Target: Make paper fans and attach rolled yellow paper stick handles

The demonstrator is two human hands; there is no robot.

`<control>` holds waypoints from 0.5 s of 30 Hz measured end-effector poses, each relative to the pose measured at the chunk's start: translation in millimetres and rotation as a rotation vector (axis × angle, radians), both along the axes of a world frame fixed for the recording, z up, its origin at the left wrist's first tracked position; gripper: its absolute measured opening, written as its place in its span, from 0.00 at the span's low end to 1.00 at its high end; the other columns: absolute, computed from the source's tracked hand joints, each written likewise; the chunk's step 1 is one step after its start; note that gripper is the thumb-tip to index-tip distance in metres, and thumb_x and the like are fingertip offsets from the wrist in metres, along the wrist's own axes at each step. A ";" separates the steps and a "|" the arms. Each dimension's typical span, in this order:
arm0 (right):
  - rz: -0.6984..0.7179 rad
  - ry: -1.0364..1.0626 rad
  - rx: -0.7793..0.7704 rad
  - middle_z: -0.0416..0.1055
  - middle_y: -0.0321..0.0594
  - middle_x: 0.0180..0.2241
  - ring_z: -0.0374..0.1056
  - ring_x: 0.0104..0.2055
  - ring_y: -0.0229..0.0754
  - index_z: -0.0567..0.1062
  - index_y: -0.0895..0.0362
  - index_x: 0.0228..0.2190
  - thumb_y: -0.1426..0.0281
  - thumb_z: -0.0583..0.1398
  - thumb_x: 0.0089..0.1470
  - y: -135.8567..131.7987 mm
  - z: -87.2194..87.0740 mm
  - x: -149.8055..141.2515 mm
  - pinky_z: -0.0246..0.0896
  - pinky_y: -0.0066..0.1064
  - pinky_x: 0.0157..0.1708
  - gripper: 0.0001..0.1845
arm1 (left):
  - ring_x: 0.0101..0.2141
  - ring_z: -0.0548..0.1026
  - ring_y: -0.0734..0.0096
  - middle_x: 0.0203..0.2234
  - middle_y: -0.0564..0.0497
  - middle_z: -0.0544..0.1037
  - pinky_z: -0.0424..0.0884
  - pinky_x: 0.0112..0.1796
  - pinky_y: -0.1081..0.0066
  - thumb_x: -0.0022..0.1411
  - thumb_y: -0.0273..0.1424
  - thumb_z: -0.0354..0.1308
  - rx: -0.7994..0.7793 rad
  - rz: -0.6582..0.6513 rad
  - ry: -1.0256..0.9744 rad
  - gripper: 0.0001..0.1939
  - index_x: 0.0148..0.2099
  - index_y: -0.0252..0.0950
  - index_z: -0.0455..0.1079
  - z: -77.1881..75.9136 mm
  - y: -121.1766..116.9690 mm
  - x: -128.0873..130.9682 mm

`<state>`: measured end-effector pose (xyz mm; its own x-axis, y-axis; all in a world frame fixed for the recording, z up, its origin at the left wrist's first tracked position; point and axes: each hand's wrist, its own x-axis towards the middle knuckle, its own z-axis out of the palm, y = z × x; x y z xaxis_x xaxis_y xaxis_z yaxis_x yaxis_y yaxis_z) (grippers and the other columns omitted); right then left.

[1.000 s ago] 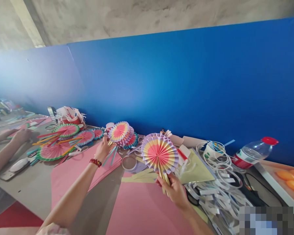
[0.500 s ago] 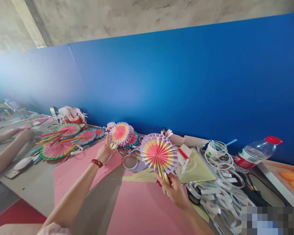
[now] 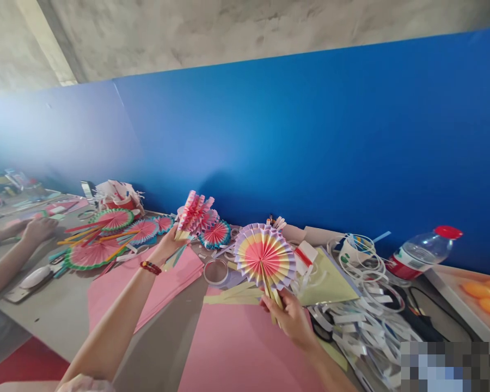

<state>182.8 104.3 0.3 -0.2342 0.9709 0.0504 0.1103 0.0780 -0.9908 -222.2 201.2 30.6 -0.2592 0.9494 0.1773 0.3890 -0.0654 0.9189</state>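
Note:
Upright in my right hand [image 3: 292, 317] is a round pleated paper fan [image 3: 264, 255], pink at the centre, then yellow, with a lilac edge. My fingers wrap round its pale yellow handle sticks [image 3: 273, 296]. Further left, my left hand [image 3: 167, 246], with a beaded bracelet at the wrist, is closed at the base of a partly folded pink paper fan [image 3: 196, 212]. Its pleats bunch together and lean to the right. Close behind that lies a pink fan with a blue edge [image 3: 215, 234]. Pink paper sheets [image 3: 240, 343] lie beneath my right hand.
Several fans with coloured sticks [image 3: 96, 253] lie at the left, beside another person's hands [image 3: 38, 230]. A tape roll [image 3: 215, 271] sits mid-table. To the right are heaped white paper strips [image 3: 363, 332], coiled cord [image 3: 369, 267] and a red-capped bottle [image 3: 422, 253]. A blue panel [image 3: 294, 141] stands behind.
The fan in my left hand has gone from a spread round disc to a partly folded bunch of pleats. My left hand has shifted slightly left and up. The right-hand fan stays nearly still.

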 end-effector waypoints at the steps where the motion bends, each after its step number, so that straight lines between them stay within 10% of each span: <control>1: -0.002 0.002 -0.001 0.75 0.42 0.28 0.72 0.31 0.45 0.77 0.57 0.41 0.48 0.61 0.54 0.0 -0.5 0.0 0.68 0.30 0.29 0.26 | 0.30 0.79 0.60 0.32 0.46 0.80 0.74 0.31 0.65 0.48 0.44 0.67 0.004 -0.025 -0.012 0.27 0.47 0.34 0.69 3.3 -1.8 -1.0; 6: 0.008 0.013 0.001 0.76 0.42 0.29 0.73 0.33 0.45 0.77 0.57 0.41 0.50 0.62 0.55 0.8 -7.1 1.2 0.70 0.32 0.34 0.24 | 0.28 0.77 0.60 0.27 0.46 0.79 0.73 0.29 0.65 0.53 0.51 0.63 0.024 -0.087 0.073 0.26 0.40 0.32 0.71 18.7 -4.0 -12.5; 15: -0.001 0.015 0.002 0.77 0.43 0.30 0.74 0.34 0.47 0.77 0.58 0.43 0.49 0.62 0.55 2.8 -7.6 1.6 0.72 0.36 0.37 0.26 | 0.51 0.75 0.56 0.54 0.43 0.75 0.71 0.49 0.65 0.56 0.38 0.62 0.108 -0.139 0.520 0.36 0.65 0.35 0.59 29.2 25.6 -16.9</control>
